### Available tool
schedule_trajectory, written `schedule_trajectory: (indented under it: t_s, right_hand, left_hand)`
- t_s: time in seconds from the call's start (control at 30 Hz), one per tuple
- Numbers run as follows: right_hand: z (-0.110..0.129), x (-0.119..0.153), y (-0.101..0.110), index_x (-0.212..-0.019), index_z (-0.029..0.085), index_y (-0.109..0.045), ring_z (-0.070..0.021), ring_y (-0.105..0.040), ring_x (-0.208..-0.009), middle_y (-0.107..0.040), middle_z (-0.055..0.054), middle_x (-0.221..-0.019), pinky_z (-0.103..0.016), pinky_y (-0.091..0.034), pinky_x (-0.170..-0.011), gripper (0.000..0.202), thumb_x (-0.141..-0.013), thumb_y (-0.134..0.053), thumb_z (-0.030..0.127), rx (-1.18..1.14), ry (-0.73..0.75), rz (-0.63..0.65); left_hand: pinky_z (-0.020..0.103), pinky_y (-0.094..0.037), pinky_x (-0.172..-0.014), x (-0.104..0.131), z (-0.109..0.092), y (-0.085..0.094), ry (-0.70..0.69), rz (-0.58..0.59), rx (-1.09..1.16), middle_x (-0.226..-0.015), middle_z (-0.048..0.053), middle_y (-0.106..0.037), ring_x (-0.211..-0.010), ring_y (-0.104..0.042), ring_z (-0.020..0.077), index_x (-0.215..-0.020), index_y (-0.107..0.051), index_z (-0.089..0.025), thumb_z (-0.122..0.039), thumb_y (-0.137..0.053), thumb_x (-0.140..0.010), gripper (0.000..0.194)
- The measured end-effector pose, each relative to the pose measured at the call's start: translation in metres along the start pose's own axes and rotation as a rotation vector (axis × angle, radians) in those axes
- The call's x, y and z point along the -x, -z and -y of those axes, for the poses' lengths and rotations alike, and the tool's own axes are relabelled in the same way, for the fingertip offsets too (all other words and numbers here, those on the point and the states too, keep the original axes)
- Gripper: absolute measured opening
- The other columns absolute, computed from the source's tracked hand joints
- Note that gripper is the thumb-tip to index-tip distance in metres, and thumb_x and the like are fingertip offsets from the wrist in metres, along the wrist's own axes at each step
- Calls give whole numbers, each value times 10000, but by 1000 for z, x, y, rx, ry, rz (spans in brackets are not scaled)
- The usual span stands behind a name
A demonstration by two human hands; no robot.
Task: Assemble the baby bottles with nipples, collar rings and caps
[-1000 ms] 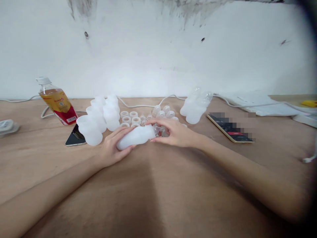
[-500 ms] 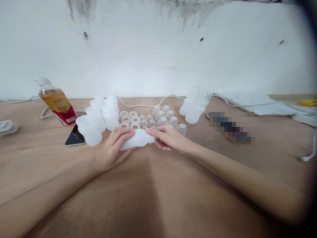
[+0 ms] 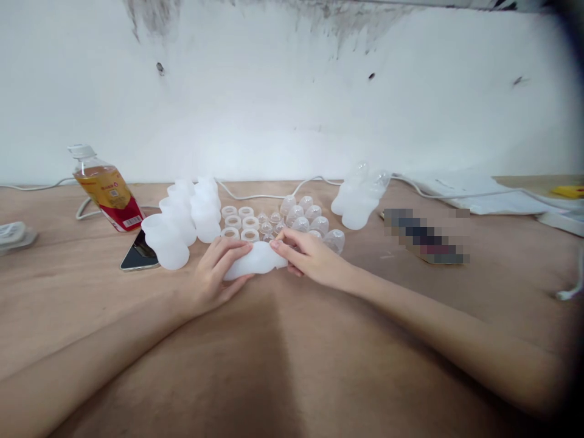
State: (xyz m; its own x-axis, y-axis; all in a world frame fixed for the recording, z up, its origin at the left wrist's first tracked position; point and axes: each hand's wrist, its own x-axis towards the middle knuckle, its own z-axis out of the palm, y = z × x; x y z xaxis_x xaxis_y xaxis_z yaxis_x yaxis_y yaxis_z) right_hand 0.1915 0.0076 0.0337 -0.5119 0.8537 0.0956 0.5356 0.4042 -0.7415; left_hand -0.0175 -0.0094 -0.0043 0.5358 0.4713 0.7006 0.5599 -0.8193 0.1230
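Observation:
A white translucent bottle (image 3: pixel 256 258) lies sideways between my hands above the table. My left hand (image 3: pixel 223 267) is wrapped round its left end, thumb below and fingers on top. At its right end my right hand (image 3: pixel 303 255) grips it with thumb and fingers closed. Just behind are several white rings (image 3: pixel 249 235), small clear teats (image 3: pixel 275 217) and clear domed caps (image 3: pixel 335 240). More white bottles (image 3: pixel 170 243) stand in rows to the left. Bottles with clear caps (image 3: pixel 356 207) stand at the back right.
A drink bottle (image 3: pixel 112 194) and a dark phone (image 3: pixel 139 254) are on the left. A blurred-out flat object (image 3: pixel 424 236) lies on the right. White cable (image 3: pixel 255 196) runs along the wall, near white bags (image 3: pixel 488 194). A white case (image 3: pixel 13 234) sits far left.
The fingers of my right hand have shifted slightly on the bottle's right end, the index finger now more raised and bent. My left hand keeps its hold.

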Motion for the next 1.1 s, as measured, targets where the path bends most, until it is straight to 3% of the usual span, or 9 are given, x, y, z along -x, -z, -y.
schedule_trajectory:
  t_s: [0.13,0.2,0.33,0.47,0.57,0.67,0.8,0.9,1.1]
  right_hand:
    - [11,1,15,-759,196,-468,-128,-518,-555,-531,9,-579,-254,-368,-549,352,-864,-277,473,188,29,71]
    - [15,2,32,-768,195,-506,-169,-541,-664,-579,-36,-708,-281,-363,-597,380,-865,-261,469,417,18,-23]
    - [3,4,70,-916,150,-549,-264,-563,-738,-593,-127,-871,-316,-363,-573,417,-768,-418,517,880,-260,-198]
    - [-19,0,85,-837,129,-570,-260,-585,-735,-615,-127,-824,-296,-381,-549,370,-713,-503,471,987,-412,91]
    - [-26,-3,83,-765,125,-571,-209,-596,-638,-630,-105,-737,-270,-391,-515,295,-719,-512,410,896,-485,264]
    - [-24,-2,88,-737,122,-573,-167,-577,-513,-626,-80,-648,-256,-393,-466,223,-724,-509,334,808,-543,307]
    - [-6,6,106,-861,138,-587,-175,-580,-508,-625,-61,-644,-302,-436,-513,284,-721,-532,379,756,-418,-11]
    - [9,7,105,-1059,204,-526,-180,-621,-674,-625,-63,-914,-316,-495,-600,379,-725,-556,382,340,-221,-169]
    - [-4,-9,65,-1123,231,-471,-182,-579,-928,-528,-60,-1115,-313,-543,-717,425,-719,-598,252,-417,-33,63]
  left_hand:
    - [352,-446,-828,1,0,-1,44,-2,36,-1062,113,-505,-983,-506,215,-1163,-397,-166,-201,-569,-751,447]
    - [350,-443,-841,0,1,-2,122,-38,54,-1061,110,-512,-991,-512,217,-1141,-412,-167,-221,-573,-746,430]
    - [338,-446,-830,-2,3,-3,271,-103,29,-1021,88,-546,-961,-531,205,-1090,-434,-162,-263,-577,-743,388]
    - [316,-454,-797,-4,4,-2,363,-104,5,-1012,67,-563,-927,-547,191,-1074,-438,-168,-298,-565,-749,372]
    - [313,-449,-802,-3,5,-1,377,-100,3,-1027,68,-565,-935,-548,192,-1076,-441,-168,-310,-563,-747,378]
    - [312,-442,-815,-3,6,-1,403,-104,21,-1038,73,-568,-949,-544,192,-1075,-446,-160,-315,-565,-744,385]
    - [314,-438,-824,-3,6,0,452,-107,76,-1062,71,-568,-963,-540,195,-1085,-451,-157,-328,-562,-744,397]
    - [313,-438,-820,-3,7,1,455,-114,101,-1054,72,-577,-948,-546,195,-1089,-458,-149,-329,-549,-752,393]
    - [311,-441,-810,-2,6,2,482,-105,102,-1027,69,-590,-930,-555,197,-1075,-474,-147,-341,-523,-764,370]
